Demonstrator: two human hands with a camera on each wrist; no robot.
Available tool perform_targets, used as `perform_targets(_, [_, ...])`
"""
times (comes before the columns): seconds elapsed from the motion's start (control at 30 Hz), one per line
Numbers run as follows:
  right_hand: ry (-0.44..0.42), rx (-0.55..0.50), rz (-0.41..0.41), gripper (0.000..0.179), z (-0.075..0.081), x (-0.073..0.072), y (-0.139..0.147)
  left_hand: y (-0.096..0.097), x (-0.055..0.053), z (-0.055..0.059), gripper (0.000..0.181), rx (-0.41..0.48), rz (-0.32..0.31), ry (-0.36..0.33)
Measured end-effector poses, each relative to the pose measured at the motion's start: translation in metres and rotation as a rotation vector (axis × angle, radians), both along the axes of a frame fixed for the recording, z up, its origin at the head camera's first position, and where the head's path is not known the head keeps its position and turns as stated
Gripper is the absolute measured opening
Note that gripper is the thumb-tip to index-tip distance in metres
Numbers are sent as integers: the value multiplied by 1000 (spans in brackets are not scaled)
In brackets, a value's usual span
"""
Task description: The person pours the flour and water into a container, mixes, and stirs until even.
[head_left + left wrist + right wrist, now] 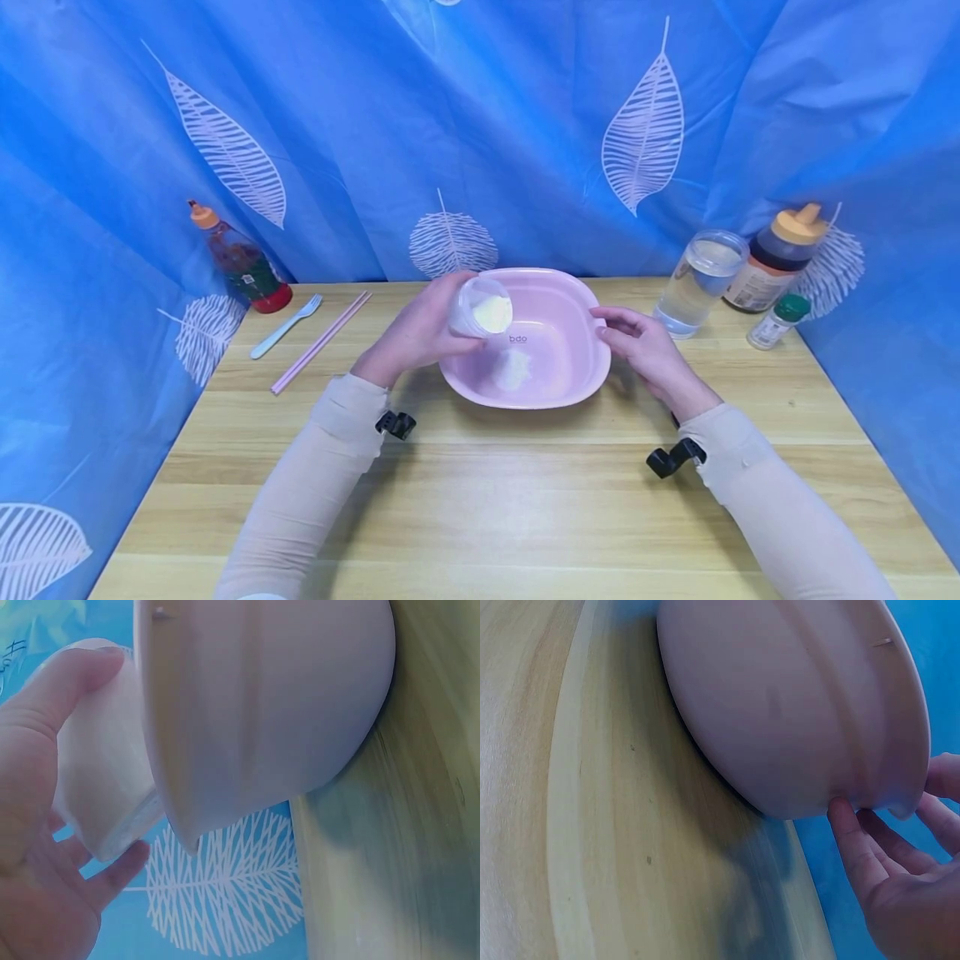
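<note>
My left hand (420, 332) grips a clear plastic cup (465, 310) tilted over the left side of a pink basin (564, 362). White powder (492, 314) fills the cup's mouth, and a patch of similar powder (513, 369) lies on the basin floor. In the left wrist view, the thumb and fingers wrap the cup (105, 757) beside the basin's outer wall (262, 705). At the basin's right rim, my right hand (647, 348) holds the edge; the right wrist view has its fingertips (843, 810) against the outer wall.
Left on the wooden table (525, 500) are a red sauce bottle (251, 267), a light blue fork (287, 327) and pink chopsticks (321, 343). To the right stand a container of clear liquid (690, 292), a dark sauce bottle (772, 262) and a green-capped jar (778, 322). A blue curtain (517, 142) hangs behind.
</note>
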State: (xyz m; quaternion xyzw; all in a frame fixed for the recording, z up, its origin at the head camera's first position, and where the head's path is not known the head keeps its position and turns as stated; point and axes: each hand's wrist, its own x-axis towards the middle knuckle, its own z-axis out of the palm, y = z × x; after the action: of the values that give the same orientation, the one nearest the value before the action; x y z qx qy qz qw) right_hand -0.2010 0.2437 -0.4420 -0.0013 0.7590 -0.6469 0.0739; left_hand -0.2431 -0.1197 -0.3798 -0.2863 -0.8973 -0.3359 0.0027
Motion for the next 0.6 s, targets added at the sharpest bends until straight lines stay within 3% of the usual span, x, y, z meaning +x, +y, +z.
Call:
perform_targets(0.27, [-5, -3, -1, 52, 2, 0, -1, -5, -1, -5, 102, 248, 39, -192])
perform_targets(0.43, [-2, -8, -1, 52, 2, 0, -1, -8, -1, -8, 99, 350, 73, -261])
perform_targets(0.6, [-4, -8, 0, 52, 0, 0, 0, -10, -2, -13, 94, 497, 64, -354])
